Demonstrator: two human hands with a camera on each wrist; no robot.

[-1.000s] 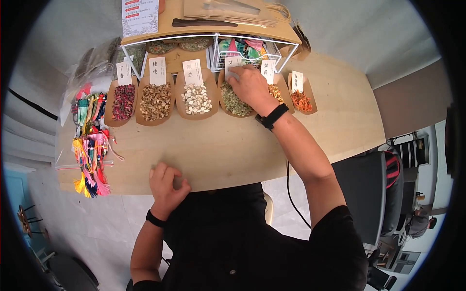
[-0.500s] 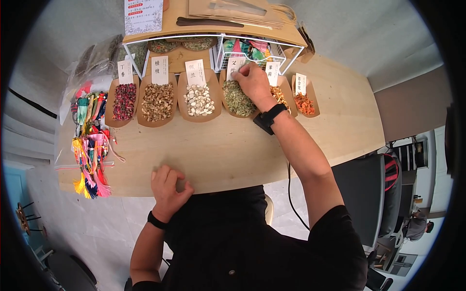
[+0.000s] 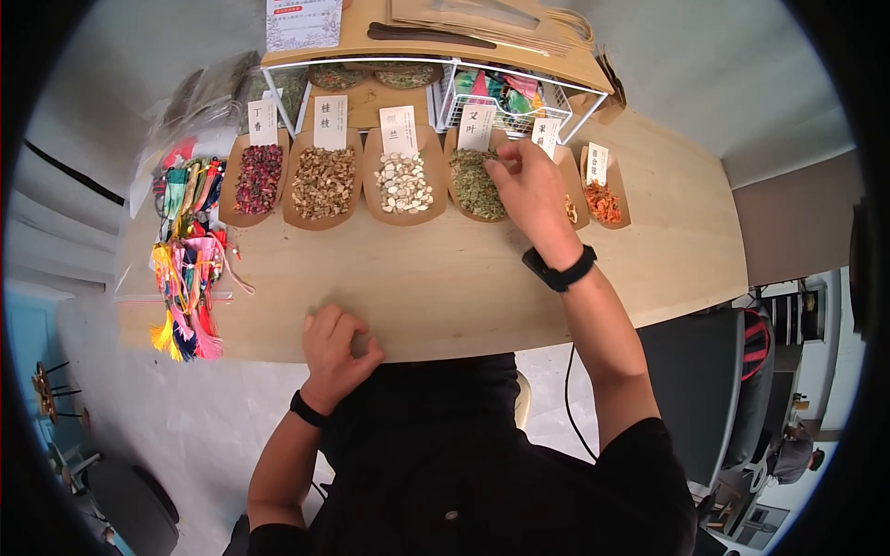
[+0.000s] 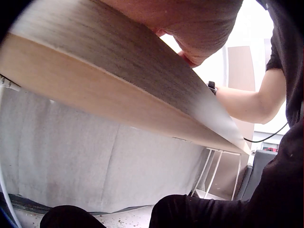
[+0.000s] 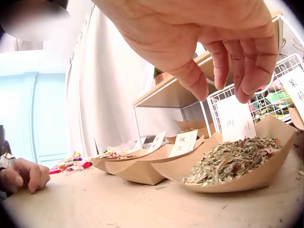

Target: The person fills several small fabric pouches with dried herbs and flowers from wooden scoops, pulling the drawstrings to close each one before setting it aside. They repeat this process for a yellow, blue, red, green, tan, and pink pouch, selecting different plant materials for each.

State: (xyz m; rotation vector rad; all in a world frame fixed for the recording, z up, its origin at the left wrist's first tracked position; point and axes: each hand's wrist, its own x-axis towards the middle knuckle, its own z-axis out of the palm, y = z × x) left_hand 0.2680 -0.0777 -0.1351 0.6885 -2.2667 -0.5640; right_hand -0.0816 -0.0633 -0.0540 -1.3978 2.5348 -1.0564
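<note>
The right hand [image 3: 533, 190] hangs over a brown tray [image 5: 276, 126] of dried green herbs [image 3: 475, 185], thumb and fingers parted and loosely bent downward, with nothing visible between them; the right wrist view shows a gap down to the herbs. In the head view, this hand hides the tray's right rim and covers much of the neighbouring tray [image 3: 572, 174], so few of its yellow pieces show. The wire basket [image 3: 508, 115] beyond the right hand holds bright items too jumbled to make out.

The left hand [image 3: 338, 347], loosely curled and holding nothing, lies at the near edge of the surface [image 3: 436, 287]; its fingers are mostly out of sight in its own wrist view. Pale wood spreads between the hands, giving sideways room; tassels [image 3: 190, 259] bound it well left of the left hand.
</note>
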